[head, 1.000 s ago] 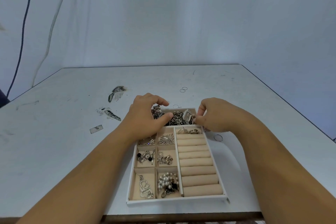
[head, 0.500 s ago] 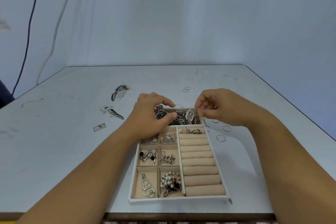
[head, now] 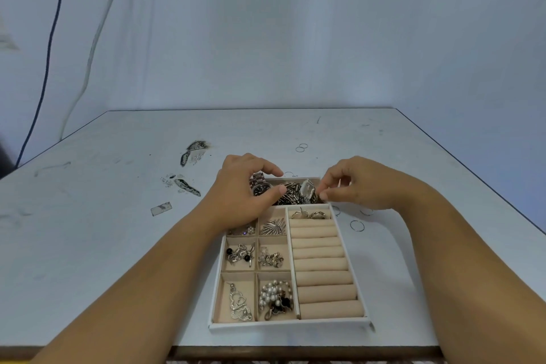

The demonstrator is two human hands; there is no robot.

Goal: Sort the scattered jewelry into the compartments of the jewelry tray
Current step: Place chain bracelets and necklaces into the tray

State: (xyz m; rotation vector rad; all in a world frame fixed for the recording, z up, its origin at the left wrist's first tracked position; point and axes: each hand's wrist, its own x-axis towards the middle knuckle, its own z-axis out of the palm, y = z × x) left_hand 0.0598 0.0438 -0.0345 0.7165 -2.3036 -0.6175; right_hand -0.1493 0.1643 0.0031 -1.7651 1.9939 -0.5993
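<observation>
Jewelry tray (head: 289, 326) on the white table (head: 118, 245), close to the near edge, within easy reach of both forearms. Mostly filled: pendant (head: 239, 303) and pearl cluster (head: 273, 294) in the two nearest small compartments, smaller pieces in the four beyond. A few rings (head: 310, 214) tucked into the farthest slot of the ring rolls (head: 322, 263), probably for upright keeping. Long far compartment heaped with a tangle of chains (head: 291, 196) and a watch (head: 260, 186).

Left hand (head: 242, 195) arched over the left end of that heap, fingers and thumb curled round the watch, likely to steady it or lift it clear of the tangle. Right hand (head: 360, 186) at the tray's far right corner, thumb and forefinger pinched together at the edge of the heap; too small to tell whether anything between them. Looks like a two-handed hold for teasing one piece out without dragging the rest.

Outside the tray: thin hoops (head: 357, 225) on the table just right of it, some partly hidden by the right wrist, and a pair of hoops (head: 301, 147) farther off beyond it. Not yet sorted, so well along but unfinished. Fine wire lying flat: probably calls for a fingertip pinch.
</observation>
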